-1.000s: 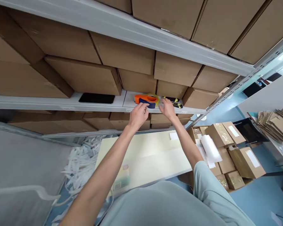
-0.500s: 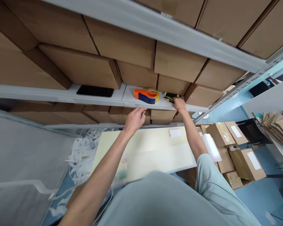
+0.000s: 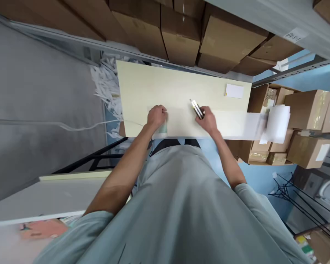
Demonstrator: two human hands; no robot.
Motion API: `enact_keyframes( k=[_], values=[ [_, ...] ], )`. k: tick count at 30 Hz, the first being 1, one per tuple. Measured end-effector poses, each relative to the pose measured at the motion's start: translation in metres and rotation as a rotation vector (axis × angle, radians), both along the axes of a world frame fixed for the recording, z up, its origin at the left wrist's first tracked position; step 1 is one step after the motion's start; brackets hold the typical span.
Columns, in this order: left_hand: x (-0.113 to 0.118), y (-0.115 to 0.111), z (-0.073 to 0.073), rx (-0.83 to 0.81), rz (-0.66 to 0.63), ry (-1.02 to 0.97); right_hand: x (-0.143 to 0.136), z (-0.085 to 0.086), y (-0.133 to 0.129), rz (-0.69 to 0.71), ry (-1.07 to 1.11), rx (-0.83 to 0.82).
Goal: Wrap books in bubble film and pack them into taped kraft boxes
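Over the cream tabletop (image 3: 209, 88), my right hand (image 3: 207, 119) is wrapped round a utility knife (image 3: 197, 109), whose tip points up and left. My left hand (image 3: 156, 116) is closed near the table's front edge, its fingers pinched at the edge of a thin translucent sheet (image 3: 181, 119); the exact grip is blurred. That sheet runs rightward across the table to a white roll (image 3: 277, 124) beyond the table's right end. Beside my left hand lies a small greenish item (image 3: 163, 128). A white label or card (image 3: 234, 91) rests at the back right.
Cardboard boxes (image 3: 181, 40) fill the shelf beyond the table. More boxes (image 3: 305, 110) stand at the right. White scraps (image 3: 108, 86) are piled left of the table, and a white cable (image 3: 71, 128) reaches its left side. Black metal legs (image 3: 99, 156) stand at the lower left.
The view has tilted down from the shelf to the table. My right hand has brought the knife off the shelf, and my left hand has come down to the sheet.
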State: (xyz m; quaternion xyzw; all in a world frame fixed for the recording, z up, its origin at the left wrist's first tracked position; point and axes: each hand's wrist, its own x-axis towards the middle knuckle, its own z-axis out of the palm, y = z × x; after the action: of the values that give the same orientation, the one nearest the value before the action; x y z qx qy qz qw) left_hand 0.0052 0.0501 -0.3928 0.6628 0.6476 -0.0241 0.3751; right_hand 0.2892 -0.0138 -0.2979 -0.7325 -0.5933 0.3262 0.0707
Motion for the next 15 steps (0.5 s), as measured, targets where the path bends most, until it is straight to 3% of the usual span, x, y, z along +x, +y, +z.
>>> enact_keyframes(
  k=[3,7,15],
  values=[
    [-0.005,0.000,-0.016,0.003,0.012,-0.049,-0.055,-0.019,-0.018,0.041,0.025,-0.187],
    [-0.004,0.006,-0.029,-0.018,0.075,-0.089,-0.105,-0.032,-0.019,0.070,-0.025,-0.219],
    [-0.005,0.006,-0.039,-0.036,0.087,-0.098,-0.149,-0.041,-0.012,0.054,-0.213,-0.313]
  ],
)
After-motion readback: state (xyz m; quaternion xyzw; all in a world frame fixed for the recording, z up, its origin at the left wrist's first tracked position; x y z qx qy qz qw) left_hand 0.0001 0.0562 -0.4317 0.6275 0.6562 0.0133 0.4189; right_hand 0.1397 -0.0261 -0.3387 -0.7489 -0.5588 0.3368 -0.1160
